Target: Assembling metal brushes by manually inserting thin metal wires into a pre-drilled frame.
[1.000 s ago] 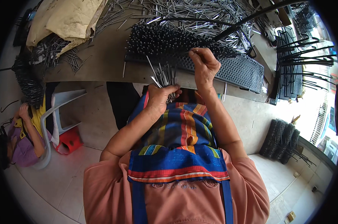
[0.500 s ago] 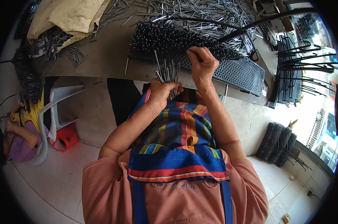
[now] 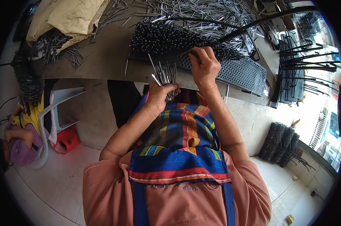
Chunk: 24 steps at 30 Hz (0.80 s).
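Observation:
My left hand (image 3: 160,96) is closed round a bundle of thin metal rods (image 3: 166,75), which stick up past the fingers just in front of the table edge. One rod leans out to the left of the rest. Just beyond, a dark rack (image 3: 245,74) with a honeycomb of holes lies on the table. Its far left portion is packed with upright metal rods (image 3: 159,40), while the near right strip shows bare holes. Over the rack's near side my right hand (image 3: 207,69) is closed in a pinch. Whatever its fingertips hold is too small to make out.
Loose metal rods (image 3: 210,12) are heaped behind the rack. A crumpled tan sack (image 3: 74,19) lies at the far left. One dark curved bar (image 3: 268,22) arches over the far right. Dark racks with hooks (image 3: 292,71) stand at the right. Another person (image 3: 25,150) sits at the left.
The rack has shifted slightly left in the picture. My left hand and its bundle have also moved a little left, and my right hand has turned slightly over the rack.

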Available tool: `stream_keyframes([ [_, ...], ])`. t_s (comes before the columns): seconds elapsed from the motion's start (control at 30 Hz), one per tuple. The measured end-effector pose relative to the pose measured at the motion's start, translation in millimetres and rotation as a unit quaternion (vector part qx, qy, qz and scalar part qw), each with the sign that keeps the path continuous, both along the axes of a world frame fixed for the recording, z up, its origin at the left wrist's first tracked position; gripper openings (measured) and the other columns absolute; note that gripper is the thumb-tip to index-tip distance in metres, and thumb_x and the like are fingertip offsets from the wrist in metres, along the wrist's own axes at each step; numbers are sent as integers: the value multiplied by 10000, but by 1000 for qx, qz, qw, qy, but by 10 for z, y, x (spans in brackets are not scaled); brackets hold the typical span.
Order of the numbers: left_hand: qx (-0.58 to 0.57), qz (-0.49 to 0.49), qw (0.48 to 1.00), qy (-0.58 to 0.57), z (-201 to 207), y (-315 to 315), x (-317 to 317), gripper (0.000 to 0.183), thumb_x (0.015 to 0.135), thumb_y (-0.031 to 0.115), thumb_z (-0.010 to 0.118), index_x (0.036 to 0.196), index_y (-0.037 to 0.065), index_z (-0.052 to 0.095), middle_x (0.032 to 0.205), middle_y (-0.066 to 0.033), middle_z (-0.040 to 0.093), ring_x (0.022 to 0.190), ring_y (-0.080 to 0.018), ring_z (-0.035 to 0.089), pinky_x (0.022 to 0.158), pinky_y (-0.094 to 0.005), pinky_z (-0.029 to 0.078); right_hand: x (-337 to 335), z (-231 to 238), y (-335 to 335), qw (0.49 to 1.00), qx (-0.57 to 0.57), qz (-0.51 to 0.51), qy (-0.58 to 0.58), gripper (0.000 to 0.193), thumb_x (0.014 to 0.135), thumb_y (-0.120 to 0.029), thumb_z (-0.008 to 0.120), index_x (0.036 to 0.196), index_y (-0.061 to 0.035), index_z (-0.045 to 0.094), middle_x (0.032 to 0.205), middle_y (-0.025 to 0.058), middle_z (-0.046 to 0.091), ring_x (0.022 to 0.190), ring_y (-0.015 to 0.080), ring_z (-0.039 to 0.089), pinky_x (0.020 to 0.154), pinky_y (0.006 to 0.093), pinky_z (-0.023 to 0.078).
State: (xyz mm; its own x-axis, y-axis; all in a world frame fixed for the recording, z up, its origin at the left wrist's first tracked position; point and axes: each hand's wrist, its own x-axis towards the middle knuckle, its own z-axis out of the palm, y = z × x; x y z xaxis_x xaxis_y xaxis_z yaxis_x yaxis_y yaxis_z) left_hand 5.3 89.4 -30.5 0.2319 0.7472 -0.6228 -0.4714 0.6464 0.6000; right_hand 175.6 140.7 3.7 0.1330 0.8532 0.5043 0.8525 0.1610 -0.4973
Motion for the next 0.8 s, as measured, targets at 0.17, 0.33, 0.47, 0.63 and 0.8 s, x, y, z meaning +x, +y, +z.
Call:
stream_keyframes([
  [0.17, 77, 30, 997, 13, -74, -66, -88, 227, 758, -83, 639, 976, -23, 656, 850, -104, 700, 704, -205, 679, 632, -326, 554, 131, 48, 34, 994, 15, 16, -103, 186, 744, -118, 722, 929, -129, 709, 1020, 15, 623, 895, 233, 605, 788, 357, 443],
  [0.33, 396, -1, 880, 261, -343, 5, -170, 227, 777, -36, 653, 1003, -31, 629, 1102, -110, 673, 769, -210, 680, 679, -316, 557, 156, 115, 128, 988, -2, 55, -147, 207, 733, -130, 722, 939, -136, 709, 1086, 17, 620, 1010, 242, 574, 896, 395, 388],
  [0.47, 509, -59, 778, 365, -438, 53, -205, 222, 761, 15, 692, 977, 22, 640, 1342, -201, 570, 911, -343, 698, 699, -346, 551, 177, 81, 112, 988, 3, 51, -144, 221, 729, -133, 727, 949, -129, 710, 1091, 28, 626, 1009, 247, 575, 903, 401, 388],
  [0.63, 496, -76, 762, 410, -588, 62, -64, 243, 738, 38, 711, 970, 61, 642, 1351, -244, 539, 899, -398, 677, 680, -400, 565, 181, 112, 41, 990, 18, 44, -135, 207, 740, -129, 728, 946, -118, 712, 1077, 25, 637, 1001, 243, 587, 917, 391, 385],
  [0.8, 509, -53, 721, 467, -676, 104, 29, 268, 714, 31, 704, 970, 81, 643, 1295, -266, 561, 881, -407, 672, 674, -430, 571, 239, 101, 51, 994, 7, 21, -106, 200, 745, -112, 724, 944, -119, 713, 1067, 28, 646, 1007, 235, 594, 925, 376, 384],
])
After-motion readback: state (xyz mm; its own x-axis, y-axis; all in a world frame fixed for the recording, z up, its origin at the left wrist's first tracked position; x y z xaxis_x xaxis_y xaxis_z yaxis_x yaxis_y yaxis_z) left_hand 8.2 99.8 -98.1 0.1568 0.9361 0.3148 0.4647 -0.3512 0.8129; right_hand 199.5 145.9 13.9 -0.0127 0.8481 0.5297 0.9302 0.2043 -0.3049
